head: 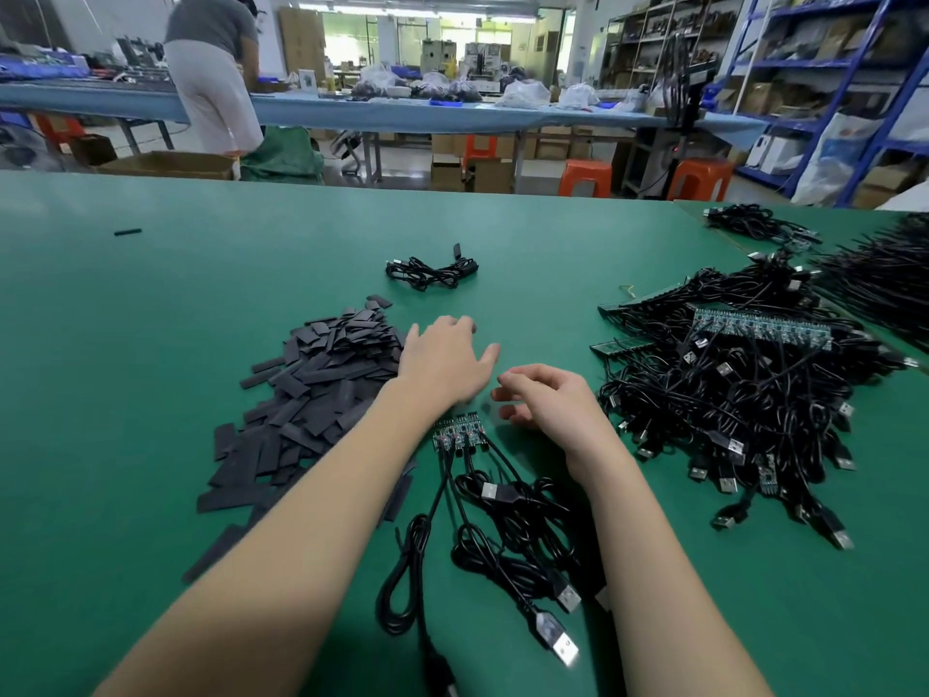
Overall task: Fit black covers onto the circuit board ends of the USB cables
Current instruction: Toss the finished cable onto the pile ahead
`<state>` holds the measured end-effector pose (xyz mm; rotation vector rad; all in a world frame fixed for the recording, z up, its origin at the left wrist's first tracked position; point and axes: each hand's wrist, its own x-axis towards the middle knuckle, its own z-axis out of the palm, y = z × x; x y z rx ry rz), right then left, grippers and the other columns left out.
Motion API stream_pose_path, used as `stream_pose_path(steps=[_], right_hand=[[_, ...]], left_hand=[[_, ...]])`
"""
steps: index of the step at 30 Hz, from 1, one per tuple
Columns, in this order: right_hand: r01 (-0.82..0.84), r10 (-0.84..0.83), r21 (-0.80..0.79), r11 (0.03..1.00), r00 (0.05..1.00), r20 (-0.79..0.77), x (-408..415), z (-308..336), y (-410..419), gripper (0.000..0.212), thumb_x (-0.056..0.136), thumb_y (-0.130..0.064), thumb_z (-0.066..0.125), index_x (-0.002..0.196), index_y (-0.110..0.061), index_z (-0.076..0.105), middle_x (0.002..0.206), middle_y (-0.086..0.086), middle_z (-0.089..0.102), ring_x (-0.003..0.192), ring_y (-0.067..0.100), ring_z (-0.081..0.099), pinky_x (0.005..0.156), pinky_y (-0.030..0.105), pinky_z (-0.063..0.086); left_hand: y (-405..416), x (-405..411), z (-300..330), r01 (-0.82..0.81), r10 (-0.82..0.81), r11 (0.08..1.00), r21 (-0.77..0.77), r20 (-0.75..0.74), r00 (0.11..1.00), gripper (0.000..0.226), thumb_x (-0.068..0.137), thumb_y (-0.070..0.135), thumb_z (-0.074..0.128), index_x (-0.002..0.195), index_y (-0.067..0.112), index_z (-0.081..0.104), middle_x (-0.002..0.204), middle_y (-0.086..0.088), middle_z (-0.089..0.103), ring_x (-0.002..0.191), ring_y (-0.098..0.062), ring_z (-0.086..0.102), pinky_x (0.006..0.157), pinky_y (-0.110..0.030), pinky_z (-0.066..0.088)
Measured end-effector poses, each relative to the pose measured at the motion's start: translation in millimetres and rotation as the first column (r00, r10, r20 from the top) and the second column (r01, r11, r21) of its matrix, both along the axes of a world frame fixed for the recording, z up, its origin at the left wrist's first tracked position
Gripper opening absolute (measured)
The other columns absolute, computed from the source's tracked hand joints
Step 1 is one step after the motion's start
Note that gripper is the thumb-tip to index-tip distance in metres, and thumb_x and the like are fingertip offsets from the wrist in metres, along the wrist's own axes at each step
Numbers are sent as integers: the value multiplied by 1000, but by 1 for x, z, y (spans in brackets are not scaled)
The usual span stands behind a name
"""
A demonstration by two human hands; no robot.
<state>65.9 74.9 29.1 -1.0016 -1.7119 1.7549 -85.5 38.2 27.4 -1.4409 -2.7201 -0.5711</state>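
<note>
Lying just behind both empty, relaxed hands: circuit boards [458, 431]; black covers [321, 374] left of left hand [442, 362].

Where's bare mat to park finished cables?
Free: far-left mat beyond the cover pile, and the strip between the small cable bundle and the table's far edge. Crowded: right side, under the tangled cable heap.

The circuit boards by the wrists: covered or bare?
Bare. The circuit boards show their components; no black cover sits on them.
</note>
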Motion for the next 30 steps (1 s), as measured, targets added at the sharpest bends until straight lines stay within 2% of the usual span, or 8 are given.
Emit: stream_pose_path(steps=[7, 10, 14, 18, 21, 25, 28, 30], right_hand=[[-212, 117, 269, 940, 937, 329, -2, 6, 3, 7, 90, -22, 70, 88, -16, 72, 84, 7, 77, 73, 18, 68, 92, 46, 58], [-351, 137, 314, 882, 829, 542, -6, 16, -1, 17, 81, -32, 79, 86, -16, 74, 81, 5, 77, 83, 22, 75, 89, 43, 60], [-439, 156, 274, 856, 724, 672, -13, 27, -14, 26, 73, -31, 76, 88, -10, 74, 60, -4, 71, 53, 15, 67, 67, 26, 59], [-430, 248, 192, 882, 772, 585, -12, 24, -17, 14, 74, -23, 73, 71, -12, 65, 62, 4, 56, 53, 21, 42, 58, 30, 38], [-289, 252, 69, 955, 911, 325, 0, 18, -3, 16, 81, -24, 80, 74, -16, 69, 68, 3, 59, 50, 13, 46, 50, 23, 36], [-161, 166, -114, 980, 985, 40, 15, 15, 9, 8, 87, -23, 78, 91, -16, 78, 78, -3, 72, 51, 7, 60, 52, 16, 52], [-141, 138, -153, 978, 990, -36, 18, 12, 6, 13, 84, -21, 81, 95, -17, 75, 81, -4, 76, 56, 11, 67, 50, 16, 51], [-119, 112, -145, 982, 992, -51, 18, 12, 4, 15, 82, -21, 83, 93, -18, 73, 83, -2, 77, 58, 14, 69, 48, 16, 50]], left_hand=[[-42, 27, -7, -2, -125, 883, 469, 239, 963, 11, 95, 24, 60, 97, 19, 70, 97, 4, 70, 94, -16, 65, 91, -36, 52], [-48, 28, -10, -101, -171, 807, 582, 393, 903, 12, 96, 17, 60, 89, 18, 70, 85, 10, 71, 83, -10, 68, 82, -38, 59], [-53, 33, -22, -212, -165, 754, 622, 491, 855, 23, 96, 15, 57, 79, 25, 68, 77, 6, 73, 73, -13, 70, 78, -39, 58], [-50, 38, -20, -236, -211, 717, 656, 527, 823, 19, 98, 17, 57, 83, 20, 68, 81, 7, 72, 79, -13, 69, 79, -36, 59], [-49, 40, -17, -257, -228, 713, 652, 562, 795, 10, 97, 25, 63, 89, 23, 66, 85, 11, 71, 81, -3, 67, 75, -16, 52], [-46, 47, -13, -331, -334, 787, 521, 811, 481, 9, 94, 23, 70, 97, 16, 67, 94, -2, 74, 88, -12, 68, 85, -28, 55], [-49, 53, -9, -428, -464, 767, 479, 874, 147, 6, 93, 13, 70, 89, 10, 68, 79, -6, 72, 66, -16, 68, 65, -31, 60], [-51, 53, -9, -467, -480, 757, 457, 874, 77, 5, 93, 10, 69, 88, 10, 67, 77, -6, 73, 64, -16, 67, 63, -31, 60]])
